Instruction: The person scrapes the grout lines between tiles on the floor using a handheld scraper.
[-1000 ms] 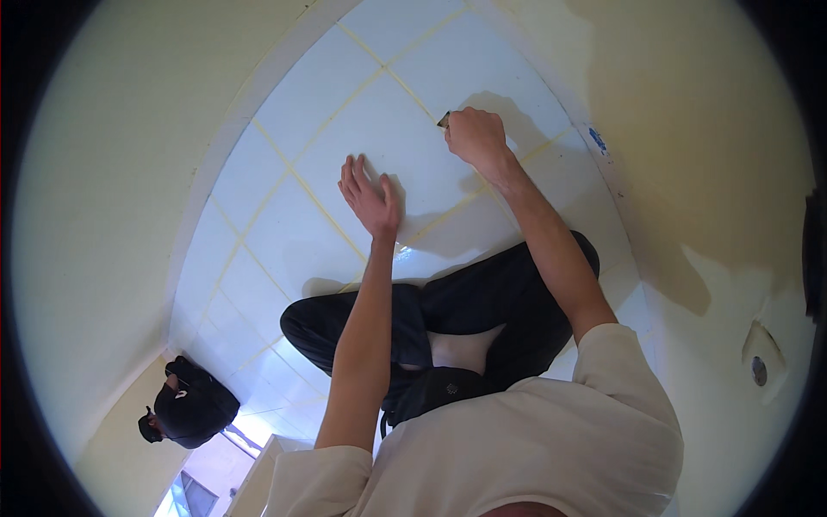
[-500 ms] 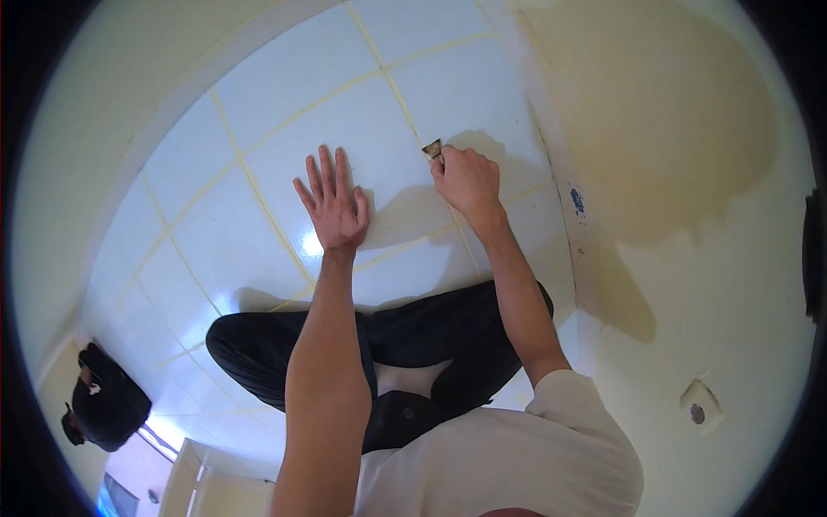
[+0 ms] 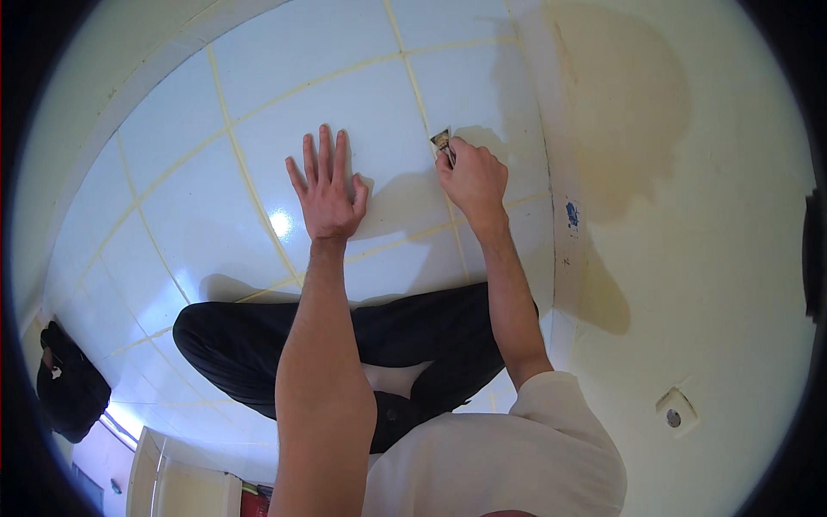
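My left hand (image 3: 330,196) lies flat on a pale glossy floor tile (image 3: 258,164), fingers spread and holding nothing. To its right, my right hand (image 3: 475,177) is closed around the handle of a small putty knife (image 3: 441,139). The knife's wedge-shaped blade, stained brown and dark, points away from me. Its tip is at the yellowish grout line (image 3: 422,99) between two tiles. Most of the handle is hidden inside my fist.
I sit cross-legged in dark trousers (image 3: 233,345). At the right rises a cream wall (image 3: 689,284) with a square outlet fitting (image 3: 674,415). A person in dark clothes (image 3: 73,383) is at the far left, near a doorway. Shadows fall on floor and wall.
The view has swung slightly, so the other person sits closer to the left rim. Against the grout line, the knife is a little farther away from me. My left hand stays flat.
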The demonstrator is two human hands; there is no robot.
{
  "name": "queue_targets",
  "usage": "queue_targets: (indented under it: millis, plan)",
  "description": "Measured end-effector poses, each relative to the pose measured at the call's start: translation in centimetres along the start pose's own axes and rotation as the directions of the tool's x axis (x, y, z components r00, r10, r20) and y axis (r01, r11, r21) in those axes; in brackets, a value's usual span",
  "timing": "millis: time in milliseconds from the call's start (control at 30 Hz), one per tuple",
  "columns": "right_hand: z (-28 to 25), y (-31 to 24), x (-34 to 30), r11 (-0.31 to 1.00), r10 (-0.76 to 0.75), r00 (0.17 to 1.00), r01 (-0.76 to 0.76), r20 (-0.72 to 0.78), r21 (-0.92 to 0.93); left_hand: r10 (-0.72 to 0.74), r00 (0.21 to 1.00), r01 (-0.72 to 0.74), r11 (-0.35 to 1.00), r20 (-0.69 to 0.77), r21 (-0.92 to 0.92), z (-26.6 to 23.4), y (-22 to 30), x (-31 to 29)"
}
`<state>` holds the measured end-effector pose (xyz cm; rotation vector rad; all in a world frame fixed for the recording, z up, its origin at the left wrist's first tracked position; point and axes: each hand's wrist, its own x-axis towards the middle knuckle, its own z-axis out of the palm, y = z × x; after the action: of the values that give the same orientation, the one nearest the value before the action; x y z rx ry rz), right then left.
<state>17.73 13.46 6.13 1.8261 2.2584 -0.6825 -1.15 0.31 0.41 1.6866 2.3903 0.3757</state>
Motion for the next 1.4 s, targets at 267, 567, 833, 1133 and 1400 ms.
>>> queue_targets:
  millis: [267, 567, 833, 1133, 1400]
  plan:
    - [0.2, 0.6, 0.2, 0.998, -0.019, 1.0, 0.018, 0.015, 0.056, -0.004, 1.0, 0.004, 1.0, 0.0, 0.006, -0.2, -0.1, 0.0]
    - [0.4, 1.2, -0.2, 0.996, -0.077, 0.997, 0.077, -0.001, 0.045, 0.003, 1.0, -0.003, 1.0, -0.001, 0.02, -0.2, 0.0, 0.1]
    - [1.0, 0.6, -0.4, 0.999, -0.044, 0.998, 0.044, -0.046, 0.002, 0.01, 1.0, -0.01, 1.0, -0.006, 0.019, -0.1, 0.0, 0.1]
    - [0.6, 1.0, -0.5, 0.998, -0.067, 0.997, 0.068, -0.039, 0.017, 0.014, 1.0, -0.013, 1.0, -0.012, 0.023, -0.1, -0.1, 0.0]
    - [-0.1, 0.3, -0.3, 0.999, -0.039, 0.999, 0.038, 0.036, 0.035, 0.018, 1.0, -0.017, 0.999, -0.01, 0.035, 0.1, -0.1, 0.0]
